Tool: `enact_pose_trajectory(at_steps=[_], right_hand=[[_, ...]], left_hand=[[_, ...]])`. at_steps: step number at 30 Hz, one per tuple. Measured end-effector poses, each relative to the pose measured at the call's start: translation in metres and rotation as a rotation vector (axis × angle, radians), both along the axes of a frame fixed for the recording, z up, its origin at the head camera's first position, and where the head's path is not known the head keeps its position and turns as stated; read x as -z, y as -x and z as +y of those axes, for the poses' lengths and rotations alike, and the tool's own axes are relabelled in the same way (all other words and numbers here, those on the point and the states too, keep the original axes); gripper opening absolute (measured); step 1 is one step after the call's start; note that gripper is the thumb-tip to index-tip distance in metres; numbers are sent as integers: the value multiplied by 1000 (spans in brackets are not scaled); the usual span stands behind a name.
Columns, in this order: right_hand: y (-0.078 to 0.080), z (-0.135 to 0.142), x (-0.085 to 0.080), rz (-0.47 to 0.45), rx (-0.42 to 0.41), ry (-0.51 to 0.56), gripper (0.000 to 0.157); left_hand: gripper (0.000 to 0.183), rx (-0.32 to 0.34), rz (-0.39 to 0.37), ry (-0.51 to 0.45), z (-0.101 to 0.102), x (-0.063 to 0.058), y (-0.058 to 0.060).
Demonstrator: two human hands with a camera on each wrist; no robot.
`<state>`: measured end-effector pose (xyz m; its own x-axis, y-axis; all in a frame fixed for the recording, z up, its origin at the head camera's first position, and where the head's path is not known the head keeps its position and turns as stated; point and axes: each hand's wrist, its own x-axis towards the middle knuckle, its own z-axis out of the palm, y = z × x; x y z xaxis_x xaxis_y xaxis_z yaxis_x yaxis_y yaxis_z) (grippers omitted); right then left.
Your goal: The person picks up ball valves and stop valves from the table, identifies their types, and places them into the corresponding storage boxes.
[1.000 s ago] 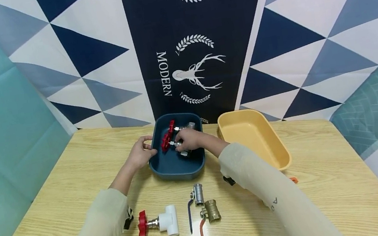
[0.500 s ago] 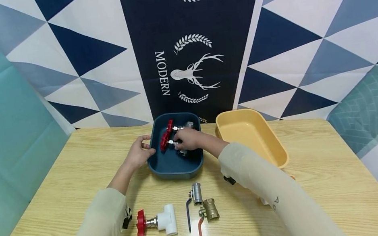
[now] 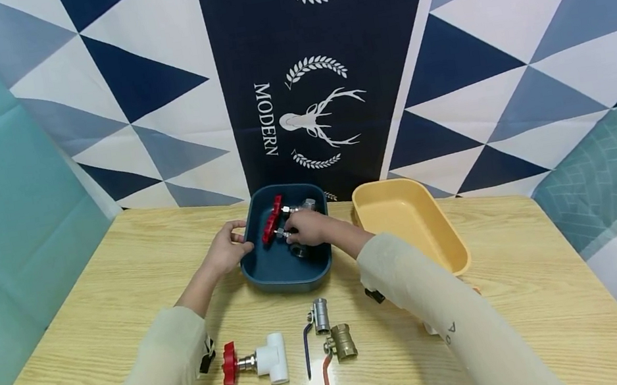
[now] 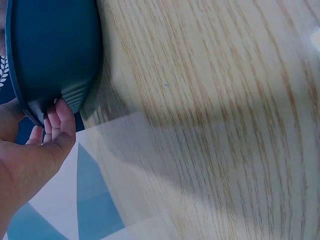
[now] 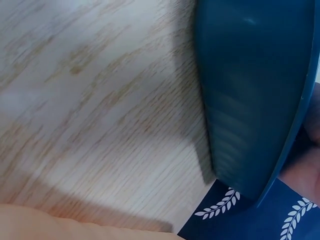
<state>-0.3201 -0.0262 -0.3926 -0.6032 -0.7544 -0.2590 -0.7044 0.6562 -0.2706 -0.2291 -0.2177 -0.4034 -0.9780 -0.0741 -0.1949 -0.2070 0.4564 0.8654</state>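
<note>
A dark blue plastic bin [image 3: 287,274] stands at the back of the wooden table. My left hand [image 3: 226,250] grips its left rim, thumb over the edge and fingers curled against the outer wall, as the left wrist view shows. Inside the bin, my right hand [image 3: 309,227] pinches a metal valve [image 3: 298,250] whose round open end points toward me. Beyond it lies a second metal valve [image 3: 308,204]. Red handles [image 3: 273,220] overlap at the left of the two valves. The right fingers hide much of the held valve. In the right wrist view the bin wall [image 5: 255,100] covers most of the hand.
A yellow bin [image 3: 408,221] stands to the right. In front lie a white tee valve [image 3: 273,359] with a red handwheel, a silver ball valve [image 3: 320,316] with a blue lever, and a brass ball valve [image 3: 343,341] with an orange lever. My right sleeve partly covers an orange piece [image 3: 477,290].
The valve in my right hand has turned, so its open end now shows and its red handle lines up with the other. My left hand stays on the rim.
</note>
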Motion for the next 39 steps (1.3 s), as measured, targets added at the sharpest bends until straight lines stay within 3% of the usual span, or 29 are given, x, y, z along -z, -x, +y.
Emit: enact_pose_trajectory(at_steps=[12, 21, 30, 39], right_hand=[[-4, 4, -2, 38, 52, 29, 33], [-12, 12, -4, 58, 116, 174, 33], [-14, 21, -10, -81, 236, 339, 39], [-21, 24, -19, -178, 260, 457, 39]], left_hand=[[50, 4, 8, 11, 1, 0, 0], [50, 5, 1, 5, 0, 1, -1], [49, 8, 2, 13, -2, 4, 2], [49, 11, 2, 17, -3, 4, 2]])
